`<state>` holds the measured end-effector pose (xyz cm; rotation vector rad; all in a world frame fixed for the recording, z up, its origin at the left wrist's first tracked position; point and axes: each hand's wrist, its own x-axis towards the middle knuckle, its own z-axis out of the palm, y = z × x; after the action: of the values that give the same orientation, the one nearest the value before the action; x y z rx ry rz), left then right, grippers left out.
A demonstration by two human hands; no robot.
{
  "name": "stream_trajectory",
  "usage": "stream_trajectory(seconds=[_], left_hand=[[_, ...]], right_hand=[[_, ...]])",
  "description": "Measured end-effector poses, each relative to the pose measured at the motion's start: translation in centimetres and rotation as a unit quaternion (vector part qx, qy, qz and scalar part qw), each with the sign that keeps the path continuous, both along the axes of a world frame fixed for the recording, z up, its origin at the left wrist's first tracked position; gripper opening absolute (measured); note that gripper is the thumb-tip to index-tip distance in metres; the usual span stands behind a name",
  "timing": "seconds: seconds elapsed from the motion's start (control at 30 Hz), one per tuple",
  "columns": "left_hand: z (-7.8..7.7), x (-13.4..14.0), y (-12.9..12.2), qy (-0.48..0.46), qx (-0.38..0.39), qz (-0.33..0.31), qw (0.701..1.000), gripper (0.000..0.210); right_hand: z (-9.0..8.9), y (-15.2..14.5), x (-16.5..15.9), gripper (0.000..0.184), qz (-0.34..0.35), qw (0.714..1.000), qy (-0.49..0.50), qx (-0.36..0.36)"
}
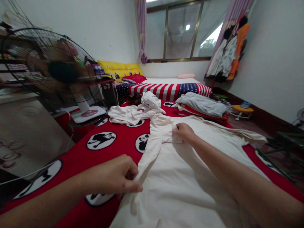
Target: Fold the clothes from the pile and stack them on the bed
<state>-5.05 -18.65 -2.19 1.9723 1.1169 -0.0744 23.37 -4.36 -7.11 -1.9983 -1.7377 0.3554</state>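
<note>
A white long-sleeved shirt (190,177) lies spread over a red bed cover (123,139) that has black-and-white oval patterns. Its left sleeve is folded inward along the body, and the other sleeve stretches out to the right. My right hand (184,132) is closed on the end of the folded sleeve, over the upper part of the shirt. Lower down, at the garment's left edge, my left hand (121,175) has its fingers curled and its thumb along the cloth, pinching the edge.
Crumpled white clothes (133,112) lie beyond the shirt, beside a folded clothes pile (201,106). A standing fan (63,72) is close on the left. Behind are another bed with a striped cover (163,91) and, at right, an orange-topped stool (243,109).
</note>
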Motion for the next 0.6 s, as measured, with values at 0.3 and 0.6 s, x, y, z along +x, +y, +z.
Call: stream_trajectory(seconds=[0.3, 0.6], left_hand=[[2.7, 6.6, -0.9, -0.070, -0.066, -0.027, 0.995, 0.039], [1.0, 12.8, 4.5, 0.026, -0.003, -0.191, 0.981, 0.034]], right_hand=[[1.5, 1.9, 2.8, 0.034, -0.041, 0.955, 0.257, 0.140], [-5.3, 1.3, 6.0, 0.052, -0.090, 0.937, 0.299, 0.159]])
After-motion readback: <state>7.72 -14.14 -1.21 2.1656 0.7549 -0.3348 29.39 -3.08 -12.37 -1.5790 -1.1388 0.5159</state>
